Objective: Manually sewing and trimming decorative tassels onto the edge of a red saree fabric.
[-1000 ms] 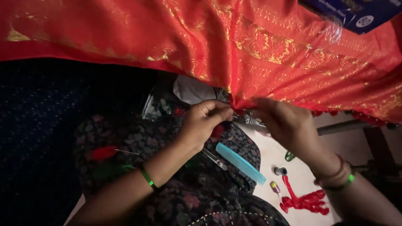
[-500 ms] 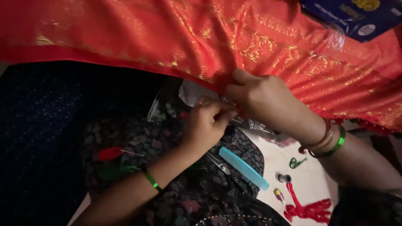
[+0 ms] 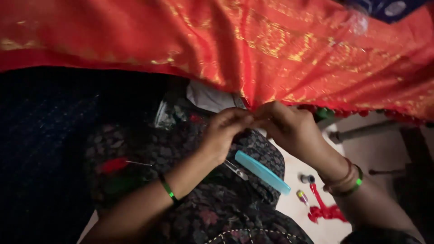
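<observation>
Because the red cloth with gold woven patterns (image 3: 271, 49) hangs across the whole upper view, its lower edge falls right to where both hands meet, so the border can be worked at lap height. The left hand (image 3: 224, 133) and the right hand (image 3: 287, 129) touch fingertip to fingertip at that edge, fingers curled tight and pinched on the hem; whether a needle or thread sits between them I cannot tell. Under them lies a dark floral garment (image 3: 217, 199) over the lap, serving as a work surface. At the top right corner a dark blue package (image 3: 389, 8) with pale round marks peeks above the cloth. A light blue comb (image 3: 262, 171) rests slanted on the lap, near the left wrist. A red thread bundle (image 3: 325, 211) and small thread spools (image 3: 307, 179) lie on the pale floor (image 3: 316, 230) within reach.
</observation>
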